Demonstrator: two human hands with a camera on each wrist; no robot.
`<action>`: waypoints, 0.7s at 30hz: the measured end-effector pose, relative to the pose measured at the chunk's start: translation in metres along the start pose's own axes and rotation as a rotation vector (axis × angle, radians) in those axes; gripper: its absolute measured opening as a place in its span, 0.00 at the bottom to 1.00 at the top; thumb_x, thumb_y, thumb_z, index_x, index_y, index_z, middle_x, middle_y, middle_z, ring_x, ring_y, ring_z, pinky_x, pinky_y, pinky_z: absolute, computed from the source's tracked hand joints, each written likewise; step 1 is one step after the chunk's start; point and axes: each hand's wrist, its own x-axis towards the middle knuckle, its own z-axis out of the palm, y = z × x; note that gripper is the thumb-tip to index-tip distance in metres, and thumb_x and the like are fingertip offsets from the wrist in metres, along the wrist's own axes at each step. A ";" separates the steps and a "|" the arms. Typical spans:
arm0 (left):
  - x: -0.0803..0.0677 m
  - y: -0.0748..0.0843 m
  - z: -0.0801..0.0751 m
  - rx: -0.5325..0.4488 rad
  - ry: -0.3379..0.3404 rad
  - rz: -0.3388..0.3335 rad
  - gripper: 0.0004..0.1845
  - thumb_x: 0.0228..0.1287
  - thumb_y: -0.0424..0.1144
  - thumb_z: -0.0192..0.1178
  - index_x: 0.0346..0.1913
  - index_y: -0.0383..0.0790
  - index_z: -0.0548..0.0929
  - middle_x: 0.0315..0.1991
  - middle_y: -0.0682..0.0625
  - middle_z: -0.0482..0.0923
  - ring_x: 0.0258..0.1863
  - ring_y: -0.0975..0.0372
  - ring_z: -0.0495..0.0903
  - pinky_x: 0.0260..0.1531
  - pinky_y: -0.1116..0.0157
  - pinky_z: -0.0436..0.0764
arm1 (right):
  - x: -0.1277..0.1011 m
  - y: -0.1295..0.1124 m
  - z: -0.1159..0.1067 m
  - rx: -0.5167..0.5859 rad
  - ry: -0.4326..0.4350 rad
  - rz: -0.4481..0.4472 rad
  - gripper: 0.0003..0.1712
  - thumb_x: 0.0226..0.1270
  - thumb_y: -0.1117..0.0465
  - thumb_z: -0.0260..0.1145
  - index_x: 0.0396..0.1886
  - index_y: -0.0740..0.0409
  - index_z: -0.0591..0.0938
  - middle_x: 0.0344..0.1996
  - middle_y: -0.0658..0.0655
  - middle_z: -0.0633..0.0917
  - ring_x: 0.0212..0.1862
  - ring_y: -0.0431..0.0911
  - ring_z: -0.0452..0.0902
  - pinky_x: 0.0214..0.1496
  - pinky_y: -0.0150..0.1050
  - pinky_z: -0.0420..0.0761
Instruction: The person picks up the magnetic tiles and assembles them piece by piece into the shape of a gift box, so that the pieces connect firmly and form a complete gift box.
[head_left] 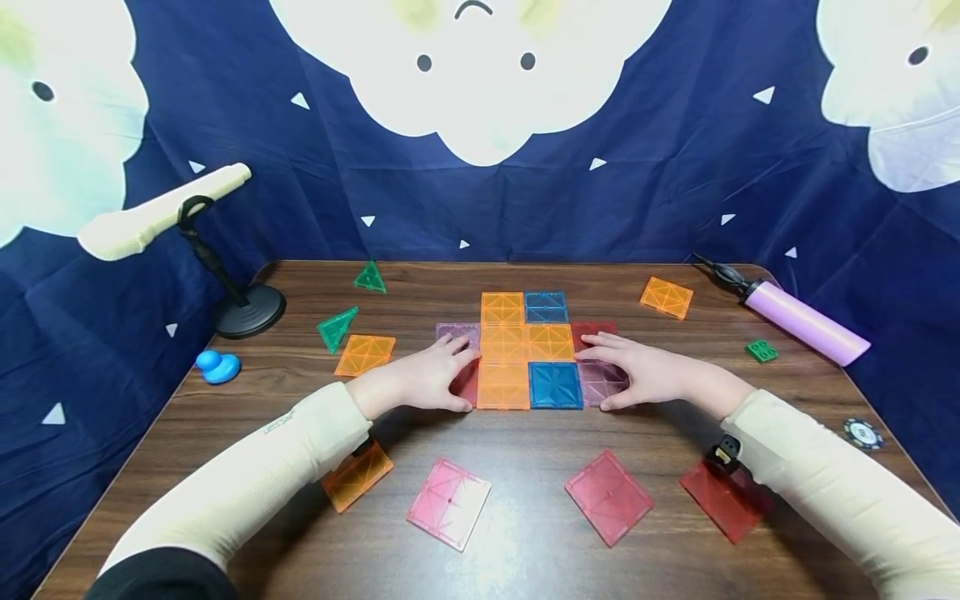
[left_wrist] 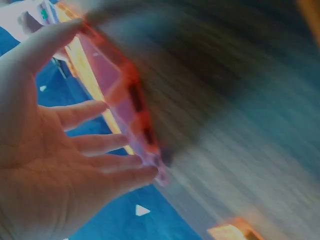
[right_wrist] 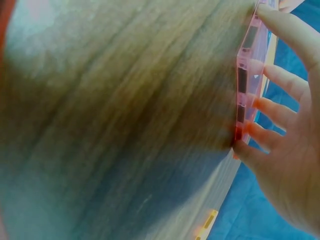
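Note:
Translucent square magnetic tiles lie flat, edge to edge, in a block at the table's middle. Three orange tiles form one column, with another orange tile beside it. One blue tile is at the front, a second blue tile at the back. My left hand rests spread fingers on the purple tile and red tile at the left side. At the right side, my right hand touches another red tile and purple tile with fingers apart.
Nearer me lie a pink tile and two red tiles. Loose orange tiles and green triangles are around the left. A black stand, blue duck, purple pump, green brick and poker chip edge the table.

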 end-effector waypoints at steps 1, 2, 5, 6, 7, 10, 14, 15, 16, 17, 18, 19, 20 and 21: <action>0.000 0.004 0.000 0.012 0.007 0.016 0.43 0.64 0.51 0.69 0.75 0.32 0.65 0.77 0.29 0.54 0.75 0.34 0.53 0.71 0.42 0.58 | 0.000 0.001 0.000 -0.001 0.000 0.000 0.45 0.60 0.47 0.77 0.72 0.60 0.72 0.76 0.70 0.60 0.77 0.69 0.50 0.71 0.69 0.56; 0.000 0.008 0.000 0.029 0.019 0.041 0.41 0.65 0.50 0.68 0.74 0.31 0.66 0.76 0.30 0.57 0.74 0.35 0.56 0.71 0.43 0.59 | 0.000 0.001 0.000 -0.001 0.000 0.000 0.45 0.60 0.46 0.77 0.72 0.60 0.72 0.76 0.70 0.60 0.77 0.69 0.50 0.71 0.69 0.55; -0.002 0.028 0.003 0.085 0.079 0.151 0.35 0.66 0.48 0.67 0.70 0.30 0.71 0.70 0.32 0.67 0.70 0.41 0.66 0.70 0.47 0.64 | 0.000 0.003 0.001 -0.001 0.002 0.000 0.45 0.60 0.46 0.77 0.72 0.59 0.72 0.77 0.69 0.60 0.77 0.69 0.50 0.71 0.70 0.56; -0.003 0.036 0.004 0.107 0.096 0.191 0.33 0.67 0.48 0.67 0.68 0.31 0.73 0.68 0.34 0.70 0.68 0.43 0.69 0.69 0.50 0.66 | 0.000 0.003 0.001 -0.001 0.005 -0.001 0.45 0.60 0.46 0.77 0.72 0.59 0.73 0.76 0.69 0.60 0.77 0.69 0.50 0.71 0.70 0.56; -0.004 0.046 0.005 0.124 0.111 0.232 0.32 0.67 0.47 0.67 0.67 0.32 0.74 0.65 0.36 0.73 0.66 0.46 0.72 0.68 0.51 0.68 | 0.000 0.003 0.001 -0.002 0.007 -0.004 0.45 0.60 0.46 0.77 0.72 0.59 0.73 0.76 0.69 0.61 0.77 0.69 0.50 0.71 0.70 0.56; -0.008 0.077 0.013 0.189 0.119 0.342 0.28 0.68 0.48 0.66 0.65 0.37 0.77 0.62 0.42 0.76 0.62 0.53 0.76 0.66 0.58 0.71 | 0.000 0.004 0.001 -0.006 0.016 -0.018 0.45 0.59 0.47 0.77 0.72 0.60 0.73 0.76 0.70 0.61 0.76 0.69 0.50 0.71 0.69 0.56; -0.012 0.114 0.028 0.301 0.082 0.507 0.28 0.69 0.51 0.64 0.67 0.42 0.77 0.65 0.47 0.75 0.65 0.58 0.73 0.67 0.63 0.69 | 0.001 0.003 0.001 -0.013 0.023 -0.034 0.44 0.59 0.48 0.77 0.71 0.61 0.73 0.76 0.71 0.61 0.76 0.70 0.50 0.71 0.69 0.55; -0.014 0.122 0.032 0.317 0.062 0.544 0.29 0.70 0.51 0.63 0.68 0.43 0.76 0.67 0.47 0.74 0.67 0.58 0.72 0.68 0.63 0.68 | 0.001 0.003 0.001 -0.015 0.023 -0.034 0.44 0.59 0.48 0.77 0.71 0.61 0.73 0.76 0.71 0.61 0.76 0.70 0.50 0.71 0.69 0.55; -0.015 0.128 0.036 0.331 0.040 0.576 0.30 0.70 0.52 0.62 0.70 0.44 0.74 0.69 0.48 0.72 0.69 0.59 0.70 0.68 0.63 0.66 | 0.000 0.003 0.001 -0.015 0.023 -0.032 0.44 0.59 0.48 0.77 0.71 0.61 0.73 0.76 0.71 0.61 0.76 0.70 0.50 0.71 0.70 0.55; -0.016 0.133 0.039 0.344 0.016 0.603 0.31 0.71 0.53 0.62 0.73 0.46 0.73 0.71 0.49 0.70 0.70 0.59 0.68 0.69 0.63 0.65 | 0.000 0.003 0.001 -0.014 0.022 -0.028 0.44 0.59 0.47 0.77 0.72 0.61 0.73 0.76 0.71 0.61 0.76 0.70 0.50 0.71 0.70 0.55; -0.017 0.138 0.042 0.354 -0.008 0.620 0.32 0.71 0.54 0.61 0.74 0.47 0.71 0.73 0.50 0.68 0.72 0.59 0.66 0.69 0.63 0.64 | 0.000 0.002 0.001 -0.012 0.021 -0.025 0.44 0.59 0.47 0.77 0.72 0.61 0.73 0.76 0.71 0.61 0.76 0.70 0.50 0.71 0.70 0.55; -0.018 0.141 0.045 0.372 -0.028 0.631 0.33 0.72 0.55 0.60 0.76 0.49 0.69 0.74 0.51 0.66 0.73 0.60 0.64 0.70 0.63 0.64 | 0.000 0.002 0.001 -0.008 0.020 -0.020 0.45 0.59 0.47 0.77 0.72 0.60 0.73 0.76 0.71 0.61 0.76 0.70 0.50 0.71 0.70 0.55; -0.019 0.144 0.046 0.387 -0.046 0.635 0.34 0.72 0.56 0.59 0.77 0.51 0.68 0.75 0.53 0.64 0.74 0.60 0.63 0.70 0.62 0.64 | -0.001 0.002 0.001 -0.005 0.017 -0.015 0.45 0.59 0.47 0.77 0.72 0.60 0.73 0.76 0.71 0.61 0.76 0.70 0.50 0.71 0.70 0.55; -0.020 0.146 0.047 0.401 -0.058 0.640 0.34 0.72 0.56 0.59 0.77 0.52 0.68 0.76 0.54 0.64 0.74 0.61 0.62 0.70 0.62 0.64 | -0.001 0.002 0.002 -0.002 0.014 -0.010 0.45 0.59 0.47 0.77 0.72 0.60 0.73 0.76 0.70 0.61 0.76 0.69 0.50 0.71 0.70 0.55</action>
